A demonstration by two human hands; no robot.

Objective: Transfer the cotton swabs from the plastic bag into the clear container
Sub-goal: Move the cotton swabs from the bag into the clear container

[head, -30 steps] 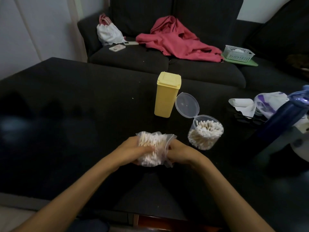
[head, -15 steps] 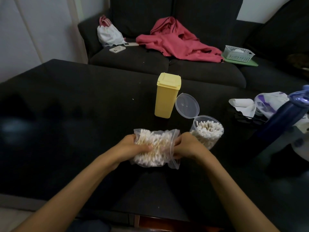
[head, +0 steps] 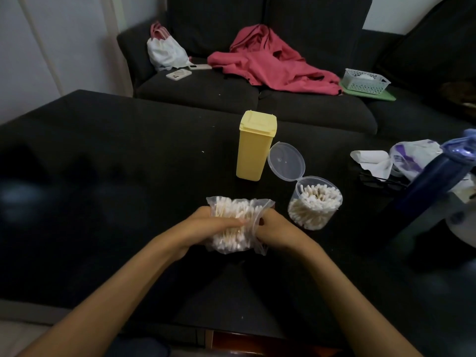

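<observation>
Both hands hold the plastic bag point(head: 238, 225) of cotton swabs point(head: 231, 217) just above the dark table point(head: 103, 176). On one side the left hand point(head: 213, 225) wraps the bag's middle, thumb laid across the front over the swabs. On the other the right hand point(head: 275, 229) has its fingers curled around the bag's edge (whether any fingertip is inside the opening cannot be told). Crumpled and bulging with white-tipped swabs, the bag stands roughly on end between the two hands.

Just to the right of the bag stands the clear container point(head: 315, 206), round, already well filled with swabs standing on end, its hinged lid point(head: 286, 161) flipped up and open behind it. A yellow box point(head: 255, 145) with a closed lid stands upright beside that clear lid, farther from the person.

At the table's right edge lie a white-and-purple bag point(head: 412, 158) and a dark blue bottle point(head: 435, 186). Behind the table, a dark sofa point(head: 309, 109) carries a pink garment point(head: 273, 63), a white pouch point(head: 166, 52), a phone point(head: 179, 74) and a small basket point(head: 365, 82).
</observation>
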